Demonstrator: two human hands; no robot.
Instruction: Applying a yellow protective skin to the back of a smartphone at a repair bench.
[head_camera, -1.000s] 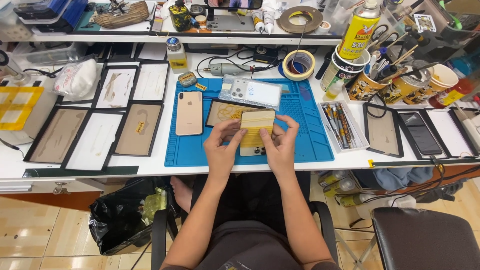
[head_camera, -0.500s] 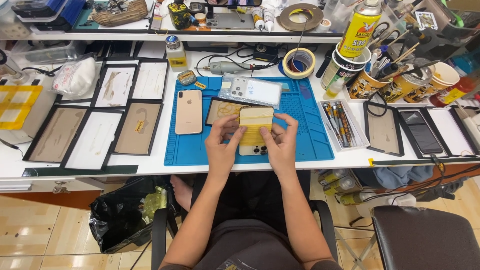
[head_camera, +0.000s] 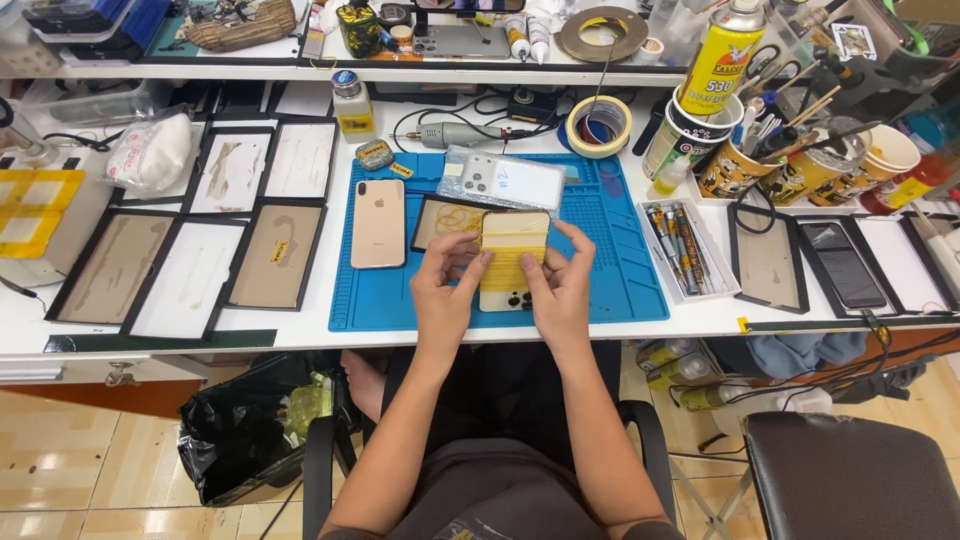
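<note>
Over the blue mat (head_camera: 610, 250), my left hand (head_camera: 443, 290) and right hand (head_camera: 560, 290) grasp the gold phone (head_camera: 512, 262) by its long edges, rubber bands wrapped across it, camera end nearest me.

Upper right of frame, a yellow spray can (head_camera: 722, 52) wears a red-and-black label. Far right, a dark phone screen (head_camera: 846, 264) lies flat in its tray.
</note>
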